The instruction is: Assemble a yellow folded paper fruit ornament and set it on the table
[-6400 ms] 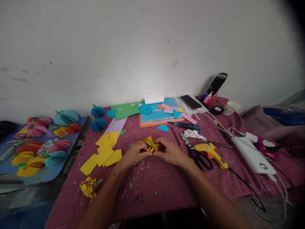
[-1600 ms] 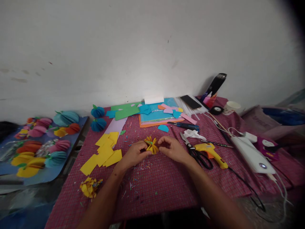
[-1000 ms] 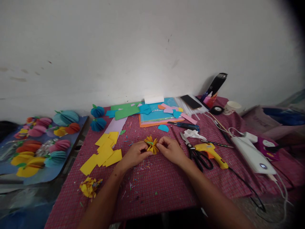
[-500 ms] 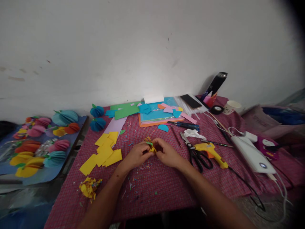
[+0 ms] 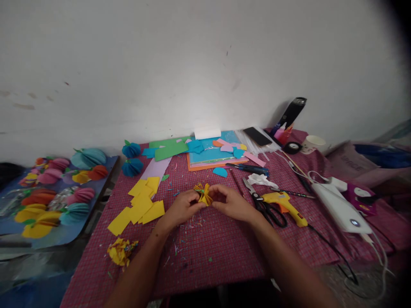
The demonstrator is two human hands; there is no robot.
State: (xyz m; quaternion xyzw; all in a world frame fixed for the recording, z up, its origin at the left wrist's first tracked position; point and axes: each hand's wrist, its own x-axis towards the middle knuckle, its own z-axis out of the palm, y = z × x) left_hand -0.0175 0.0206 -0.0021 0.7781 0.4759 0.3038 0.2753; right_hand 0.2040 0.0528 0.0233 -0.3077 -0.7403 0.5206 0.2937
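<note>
A small yellow fan-folded paper pumpkin [image 5: 203, 194], with a bit of green at its middle, is between my hands over the front middle of the table. My left hand [image 5: 183, 206] grips its left side, thumb along the lower edge. On the right side my right hand [image 5: 231, 204] holds the folds with thumb and fingers. Yellow paper rectangles [image 5: 141, 208] lie left of my left hand, and a crumpled yellow paper clump [image 5: 120, 251] sits by my left forearm. Tiny paper scraps are scattered beneath the hands.
Black-handled scissors [image 5: 266, 208] and a yellow glue gun [image 5: 284, 204] lie right of my right hand. Two blue paper pumpkins [image 5: 131, 167] stand at the back left. A blue board [image 5: 69, 229] carries several paper pumpkins. A white power bank [image 5: 342, 209] trails cables at right.
The pumpkin's folds have fanned out more and face up. My right hand has shifted slightly right with its fingers opened a little wider; the left hand has barely moved.
</note>
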